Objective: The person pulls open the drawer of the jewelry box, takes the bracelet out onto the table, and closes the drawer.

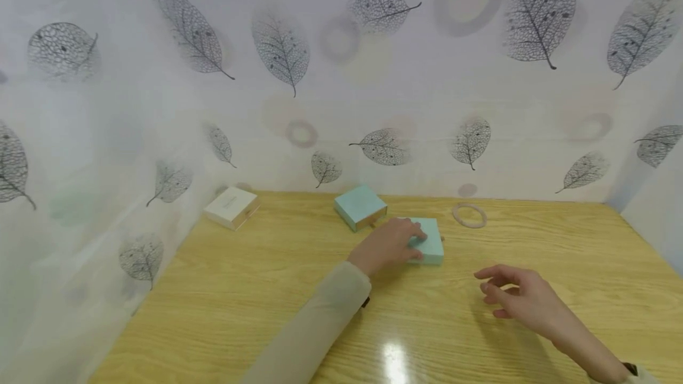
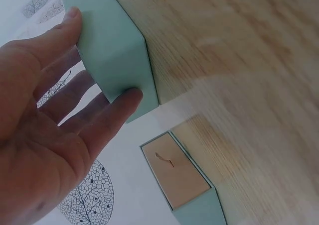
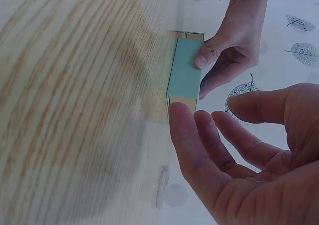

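Note:
My left hand reaches over a mint-green box lying flat on the table, gripping it with the thumb at the near side and fingers over the top. In the left wrist view, fingertips press on the faces of that box. Right of it, my right hand hovers above the table with loosely bent fingers and nothing in them. The right wrist view shows its fingers in front of the box's end. Behind and left stands a second green box, its tan drawer front bearing a small pull loop.
A cream box sits at the table's far left. Near the back edge, right of the green boxes, lies a pale ring. A leaf-patterned curtain hangs behind the wooden table and along its sides.

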Motion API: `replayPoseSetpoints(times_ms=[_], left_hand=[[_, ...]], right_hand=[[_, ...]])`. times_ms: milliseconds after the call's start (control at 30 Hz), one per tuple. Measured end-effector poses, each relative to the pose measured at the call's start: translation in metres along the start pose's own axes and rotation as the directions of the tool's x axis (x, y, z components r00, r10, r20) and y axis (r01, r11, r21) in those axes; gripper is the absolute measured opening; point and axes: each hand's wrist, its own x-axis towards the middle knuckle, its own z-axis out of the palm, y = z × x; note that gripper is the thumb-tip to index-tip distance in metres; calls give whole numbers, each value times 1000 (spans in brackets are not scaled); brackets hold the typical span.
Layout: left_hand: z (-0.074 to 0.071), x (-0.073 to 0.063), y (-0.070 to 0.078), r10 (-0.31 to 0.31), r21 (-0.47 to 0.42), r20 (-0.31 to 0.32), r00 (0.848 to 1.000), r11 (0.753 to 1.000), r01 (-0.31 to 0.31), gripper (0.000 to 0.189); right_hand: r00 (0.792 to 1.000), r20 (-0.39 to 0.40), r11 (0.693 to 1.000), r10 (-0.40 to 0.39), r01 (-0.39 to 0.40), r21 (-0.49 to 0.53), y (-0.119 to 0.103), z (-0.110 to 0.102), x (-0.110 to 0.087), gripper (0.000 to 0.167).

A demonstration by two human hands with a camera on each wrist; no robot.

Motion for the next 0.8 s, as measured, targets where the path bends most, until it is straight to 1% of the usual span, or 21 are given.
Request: replayPoseSetpoints(times_ms=[167,333,500,667,800], left_hand=[[-1,12,0,-19,5,4,1000,1000,19,42],[-2,20,-2,-45,-19,15,999,999,46,43],[-2,27,-4,-80,-39,24,997,996,81,44],[-1,34,-6,-104,-65,11,994,992,105,43],[-1,40,-7,-112,-100,-2,994,989,112,41]], right_hand=[[1000,3,1000,0,0,-6,2,-1,0,40],[1000,-2,1000,-8,8,-5,3,-1,1,39],[1000,1,1000,7,-7,-6,4,0,1,39],[1000,10,1000,27,-27,-14,5,0,1,41],[1000,12,1000,24,-24,-18,4,0,0,41]])
